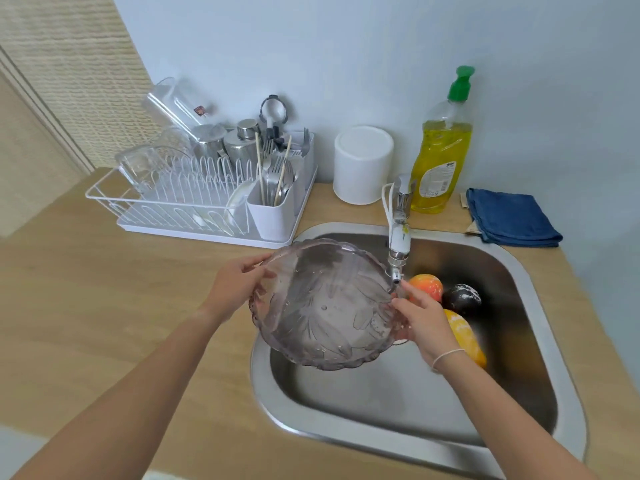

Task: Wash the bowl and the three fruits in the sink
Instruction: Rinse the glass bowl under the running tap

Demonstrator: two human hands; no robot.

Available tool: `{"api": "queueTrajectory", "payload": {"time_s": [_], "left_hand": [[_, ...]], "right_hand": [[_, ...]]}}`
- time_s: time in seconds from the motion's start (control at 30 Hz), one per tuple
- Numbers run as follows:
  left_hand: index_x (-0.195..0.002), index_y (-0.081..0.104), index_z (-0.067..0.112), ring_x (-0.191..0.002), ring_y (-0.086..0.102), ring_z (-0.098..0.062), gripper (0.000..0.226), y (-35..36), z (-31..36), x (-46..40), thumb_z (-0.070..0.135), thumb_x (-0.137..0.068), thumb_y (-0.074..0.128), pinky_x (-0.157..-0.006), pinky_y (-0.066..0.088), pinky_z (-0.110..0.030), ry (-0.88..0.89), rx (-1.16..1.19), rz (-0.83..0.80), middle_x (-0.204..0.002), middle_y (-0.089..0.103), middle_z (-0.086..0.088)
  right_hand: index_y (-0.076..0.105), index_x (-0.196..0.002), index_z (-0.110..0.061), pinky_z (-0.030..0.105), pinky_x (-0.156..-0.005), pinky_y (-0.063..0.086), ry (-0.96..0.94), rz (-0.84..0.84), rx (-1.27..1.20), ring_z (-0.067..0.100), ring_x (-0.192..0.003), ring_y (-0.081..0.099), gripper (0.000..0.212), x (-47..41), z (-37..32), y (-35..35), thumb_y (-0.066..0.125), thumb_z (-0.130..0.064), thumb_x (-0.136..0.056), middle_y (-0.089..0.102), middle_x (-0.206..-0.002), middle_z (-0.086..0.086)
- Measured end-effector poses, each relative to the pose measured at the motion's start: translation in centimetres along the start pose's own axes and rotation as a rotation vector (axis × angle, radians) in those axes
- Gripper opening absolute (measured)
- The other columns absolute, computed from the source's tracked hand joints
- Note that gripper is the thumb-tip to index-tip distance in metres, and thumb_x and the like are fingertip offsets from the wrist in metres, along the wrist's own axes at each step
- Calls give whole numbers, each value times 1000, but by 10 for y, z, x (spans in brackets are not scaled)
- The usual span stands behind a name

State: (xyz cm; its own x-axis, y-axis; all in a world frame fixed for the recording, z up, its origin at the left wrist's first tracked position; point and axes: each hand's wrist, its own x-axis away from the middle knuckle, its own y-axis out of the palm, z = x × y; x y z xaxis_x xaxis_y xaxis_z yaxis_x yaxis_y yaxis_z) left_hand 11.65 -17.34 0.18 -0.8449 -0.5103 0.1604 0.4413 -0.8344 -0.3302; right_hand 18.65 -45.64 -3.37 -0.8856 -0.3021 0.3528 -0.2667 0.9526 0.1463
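A smoky, see-through glass bowl (325, 303) with a scalloped rim is tilted over the left part of the steel sink (398, 403). My left hand (235, 285) pinches its left rim. My right hand (424, 322) holds the right rim, just under the faucet spout (398, 258). Behind my right hand, three fruits lie in the sink: an orange-red one (427, 285), a dark one (462, 299), and a yellow one (467, 337), partly hidden by my wrist.
A white dish rack (194, 199) with glasses and cutlery stands at the back left on the wooden counter (104, 306). Behind the sink are a white canister (362, 164), a yellow dish soap bottle (441, 150) and a folded blue cloth (509, 216).
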Motion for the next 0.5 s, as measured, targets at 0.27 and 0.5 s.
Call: {"api": "queueTrajectory", "payload": {"time_s": [0.27, 0.5], "left_hand": [[-113, 68, 21, -60, 58, -13, 33, -76, -28, -12, 8, -83, 63, -52, 54, -24, -8, 68, -4, -81, 74, 3], [-115, 67, 19, -52, 56, -11, 32, -139, -52, -23, 8, -85, 61, -47, 56, -30, -1, 115, 2, -82, 74, 2]], "right_hand": [[47, -133, -20, 27, -41, 52, -15, 14, -36, 18, -62, 60, 47, 9, 4, 79, 53, -3, -89, 64, -89, 15], [48, -133, -20, 29, -43, 53, -47, 9, 0, 8, -49, 57, 47, 6, 7, 146, 55, -5, -89, 61, -92, 15]]}}
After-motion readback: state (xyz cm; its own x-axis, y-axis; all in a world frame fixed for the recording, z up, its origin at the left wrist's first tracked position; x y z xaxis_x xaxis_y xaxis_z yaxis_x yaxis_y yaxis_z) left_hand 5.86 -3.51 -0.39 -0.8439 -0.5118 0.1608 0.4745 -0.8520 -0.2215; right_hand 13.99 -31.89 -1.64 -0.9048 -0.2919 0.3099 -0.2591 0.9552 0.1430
